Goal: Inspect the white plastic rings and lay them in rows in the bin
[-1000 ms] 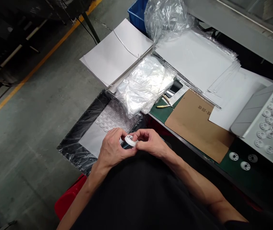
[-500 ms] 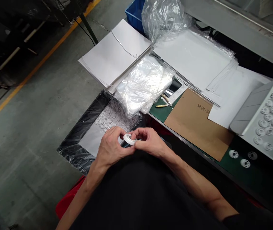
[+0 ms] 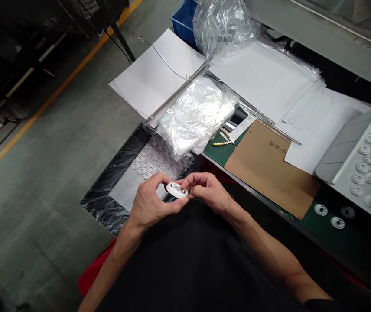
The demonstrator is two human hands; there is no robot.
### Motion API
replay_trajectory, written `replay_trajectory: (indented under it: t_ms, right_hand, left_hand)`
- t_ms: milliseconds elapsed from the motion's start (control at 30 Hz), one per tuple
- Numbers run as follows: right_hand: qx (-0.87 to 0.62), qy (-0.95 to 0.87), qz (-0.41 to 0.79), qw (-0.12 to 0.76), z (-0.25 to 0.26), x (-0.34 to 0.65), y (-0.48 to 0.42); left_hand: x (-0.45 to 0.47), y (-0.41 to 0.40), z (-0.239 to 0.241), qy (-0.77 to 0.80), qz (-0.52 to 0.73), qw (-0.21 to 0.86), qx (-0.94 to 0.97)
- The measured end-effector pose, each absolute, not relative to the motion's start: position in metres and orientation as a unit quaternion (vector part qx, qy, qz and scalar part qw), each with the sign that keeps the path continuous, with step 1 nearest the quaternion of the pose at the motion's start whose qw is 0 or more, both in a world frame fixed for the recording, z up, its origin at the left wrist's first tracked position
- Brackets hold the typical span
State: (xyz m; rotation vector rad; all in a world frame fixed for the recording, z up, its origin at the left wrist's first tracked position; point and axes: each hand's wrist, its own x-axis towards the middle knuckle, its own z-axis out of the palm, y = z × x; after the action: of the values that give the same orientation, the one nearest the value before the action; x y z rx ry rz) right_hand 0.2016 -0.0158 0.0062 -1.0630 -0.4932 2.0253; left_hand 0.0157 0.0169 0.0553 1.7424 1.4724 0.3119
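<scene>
A small white plastic wheel [image 3: 176, 190] with cut-out holes is held between both my hands above my lap. My left hand [image 3: 151, 202] grips its left side with thumb and fingers curled round it. My right hand [image 3: 206, 190] pinches its right edge. Just beyond my hands lies a black bin lined with plastic film [image 3: 114, 173], holding a white sheet covered with several similar white wheels [image 3: 149, 160].
On the green-topped bench lie a brown card [image 3: 266, 169], a pile of clear bags [image 3: 198, 115], white sheets [image 3: 263, 78], small cutters [image 3: 222, 142], three loose wheels [image 3: 333, 216] and a grey tray of wheels [image 3: 370, 169]. A blue crate [image 3: 185, 17] stands behind. Concrete floor at left.
The wheel has tilted flatter between my fingers and my hands have shifted slightly; the view has moved a little. Nothing else has changed.
</scene>
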Motion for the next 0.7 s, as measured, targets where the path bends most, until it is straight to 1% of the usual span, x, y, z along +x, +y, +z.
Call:
replay_trajectory:
  t_ms: [467,533,700]
  right_hand:
    - [-0.414,-0.181,0.797,0.401,0.008,0.212,-0.024]
    - [-0.408,-0.173,0.799,0.406,0.008,0.214,-0.025]
    - [-0.376,-0.191,0.807,0.413,0.006,0.219,-0.034]
  left_hand:
    - [0.021,0.009,0.056,0.577,0.116,0.430,0.684]
    - [0.020,0.007,0.053,0.559,0.136,0.444,0.686]
    - [0.017,-0.001,0.037,0.462,0.253,0.453,0.719]
